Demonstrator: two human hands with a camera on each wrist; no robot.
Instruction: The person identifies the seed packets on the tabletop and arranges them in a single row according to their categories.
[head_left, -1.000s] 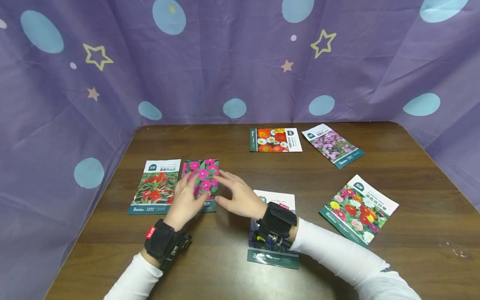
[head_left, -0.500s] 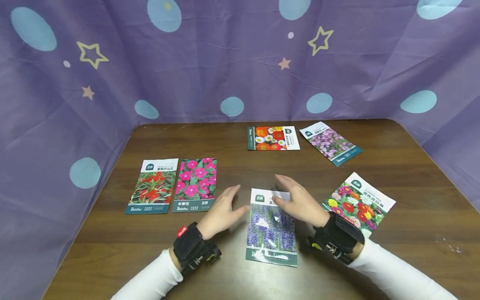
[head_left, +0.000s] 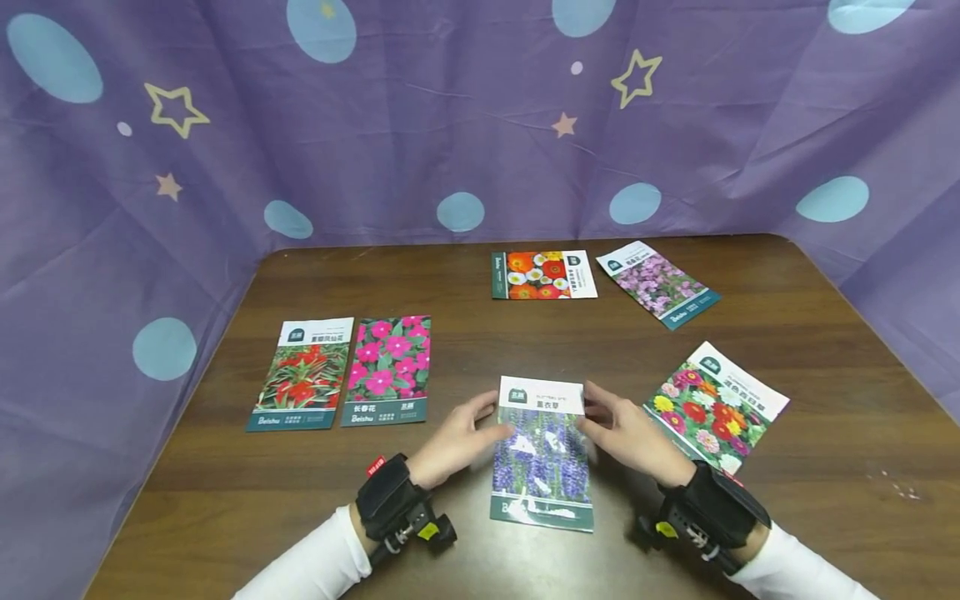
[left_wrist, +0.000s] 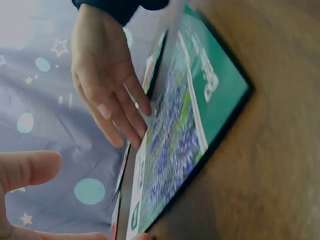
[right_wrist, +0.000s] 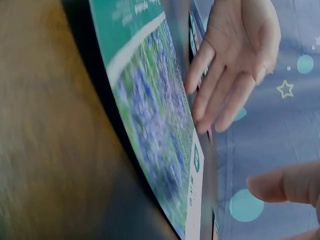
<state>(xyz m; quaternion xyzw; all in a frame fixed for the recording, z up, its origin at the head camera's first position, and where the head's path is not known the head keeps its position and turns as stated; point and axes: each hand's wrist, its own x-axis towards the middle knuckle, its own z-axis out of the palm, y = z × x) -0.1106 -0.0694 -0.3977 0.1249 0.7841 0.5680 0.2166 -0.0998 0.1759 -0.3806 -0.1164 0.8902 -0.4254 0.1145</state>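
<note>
A lavender seed packet [head_left: 542,467] with purple flowers and a green lower band lies face up on the table, between my two hands. At its upper left edge is my left hand [head_left: 457,442]; the left wrist view shows its thumb [left_wrist: 37,167] raised off the packet and a fingertip at the packet's corner. My right hand [head_left: 633,437] is at the upper right edge, fingers partly hidden beside the packet. In the right wrist view, the right thumb [right_wrist: 280,185] also stands apart from the packet. Neither hand pinches it.
To the left lie a red-flower packet [head_left: 302,375] and a pink-flower packet [head_left: 388,371] side by side. An orange-and-white poppy packet [head_left: 543,275] and a lilac-flower packet [head_left: 660,285] lie at the back. A mixed-flower packet [head_left: 716,408] lies tilted, right of my right hand.
Both hands have left the pink-flower packet and moved right to the sides of the lavender packet. The pink-flower packet stays beside the red-flower one.
</note>
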